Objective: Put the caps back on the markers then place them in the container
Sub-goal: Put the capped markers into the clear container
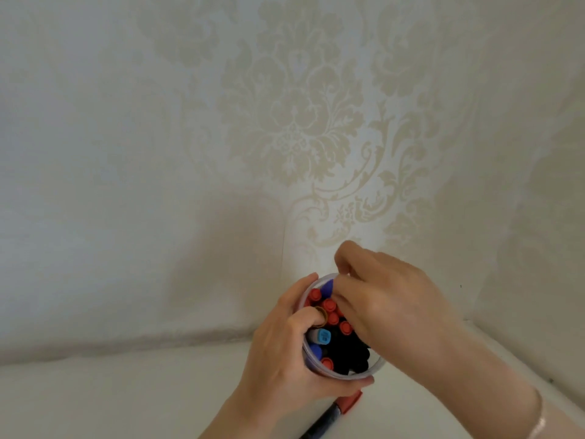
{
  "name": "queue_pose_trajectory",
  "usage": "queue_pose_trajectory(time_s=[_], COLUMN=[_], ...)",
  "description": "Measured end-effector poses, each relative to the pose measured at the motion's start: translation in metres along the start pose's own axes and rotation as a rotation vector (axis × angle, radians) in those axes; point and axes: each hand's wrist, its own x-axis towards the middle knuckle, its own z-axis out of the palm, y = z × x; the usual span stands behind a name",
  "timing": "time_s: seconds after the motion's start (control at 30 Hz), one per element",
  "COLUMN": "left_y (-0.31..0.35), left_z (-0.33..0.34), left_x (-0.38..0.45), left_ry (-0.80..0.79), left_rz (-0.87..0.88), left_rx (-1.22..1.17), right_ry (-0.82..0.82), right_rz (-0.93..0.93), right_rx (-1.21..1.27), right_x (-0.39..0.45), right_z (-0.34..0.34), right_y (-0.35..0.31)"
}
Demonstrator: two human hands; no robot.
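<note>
A clear round container (375, 369) stands on the white table, packed with upright markers with red (345, 327), black, blue and light-blue (323, 336) caps. My left hand (285, 359) grips the container from its left side, fingers wrapped round the rim and wall. My right hand (383, 299) reaches over the far right rim and pinches a blue-capped marker (328, 288) that stands among the others. A dark marker with a red cap (335, 413) lies on the table just in front of the container, partly hidden by my left hand.
A wall with pale damask wallpaper (294, 128) rises right behind the container. The white table (110, 397) stretches left and right. A bracelet (538, 419) sits on my right wrist.
</note>
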Motion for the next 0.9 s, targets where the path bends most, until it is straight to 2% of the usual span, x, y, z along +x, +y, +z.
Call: queue_pose_trajectory(time_s=[0.17, 0.2, 0.27, 0.3, 0.33, 0.37, 0.4, 0.47, 0.5, 0.53, 0.7, 0.87, 0.9], left_y=[0.001, -0.001, -0.003, -0.005, -0.005, -0.005, -0.004, -0.002, -0.001, 0.0, -0.003, -0.003, -0.002], left_z=[0.0, -0.001, -0.002, -0.004, -0.005, -0.006, -0.006, -0.006, -0.005, -0.004, -0.005, -0.003, -0.003], left_x=[0.0, -0.001, 0.0, 0.0, -0.001, -0.001, -0.001, 0.0, 0.001, 0.001, 0.0, -0.001, -0.001], left_ry=[-0.034, -0.021, 0.015, 0.025, 0.029, 0.03, 0.031, 0.032, 0.033, 0.034, 0.038, 0.044, 0.039], left_rz=[0.035, 0.021, -0.025, -0.043, -0.054, -0.06, -0.057, -0.028, -0.017, -0.013, -0.004, -0.021, -0.022], left_rx=[0.044, 0.022, -0.024, -0.038, -0.041, -0.035, -0.025, -0.01, -0.009, -0.012, 0.005, 0.053, 0.048], right_ry=[-0.081, -0.096, 0.006, 0.074, 0.04, -0.141, -0.408, -0.872, -0.991, -1.026, -0.888, -0.827, -0.795], right_rz=[0.08, 0.147, 0.449, 0.604, 0.687, 0.704, 0.643, 0.517, 0.498, 0.498, 0.437, 0.324, 0.355], right_rx=[0.002, 0.175, 0.718, 0.845, 0.815, 0.694, 0.564, 0.475, 0.517, 0.581, 0.93, 0.914, 0.929], right_x=[0.004, 0.006, 0.013, 0.011, 0.008, 0.002, -0.008, -0.031, -0.042, -0.05, -0.061, -0.056, -0.053], right_z=[-0.001, -0.007, -0.014, -0.009, -0.002, 0.007, 0.018, 0.048, 0.063, 0.072, 0.097, 0.111, 0.109], right_y=[-0.003, 0.002, 0.021, 0.034, 0.045, 0.053, 0.055, 0.049, 0.043, 0.036, 0.012, 0.023, 0.03])
